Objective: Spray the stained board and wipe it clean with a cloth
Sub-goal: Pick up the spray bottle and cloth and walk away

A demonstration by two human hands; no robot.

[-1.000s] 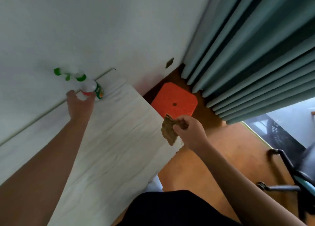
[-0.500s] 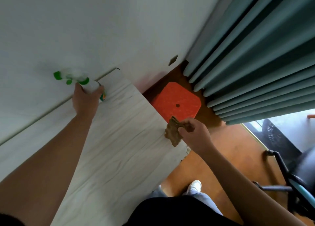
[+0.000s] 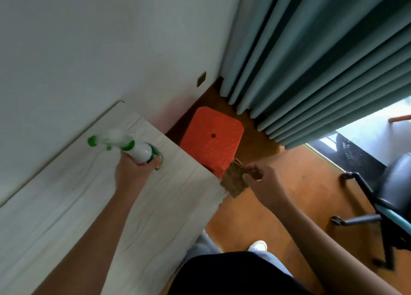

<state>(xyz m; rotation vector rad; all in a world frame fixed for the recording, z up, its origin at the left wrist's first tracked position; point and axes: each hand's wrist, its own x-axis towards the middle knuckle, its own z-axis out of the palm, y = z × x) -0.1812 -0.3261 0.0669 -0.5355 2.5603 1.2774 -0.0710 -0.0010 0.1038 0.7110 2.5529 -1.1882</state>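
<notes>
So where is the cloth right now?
In the head view, the brown cloth hangs pinched in the right hand, right of centre, just off the corner of the board and beside the orange stool.

spray bottle (image 3: pixel 140 152) over board (image 3: pixel 84 210), stool (image 3: pixel 211 139) seemingly beside

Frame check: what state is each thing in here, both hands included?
spray bottle: gripped by the left hand, tipped sideways, nozzle pointing left.
left hand: curled round the spray bottle.
cloth: crumpled, pinched by the right hand, beside the board's corner.
right hand: pinches the cloth.
board: flat along the wall, cloth not on it; stains too faint to judge.
stool: upright beside the board.
curtain: hanging in folds.
</notes>
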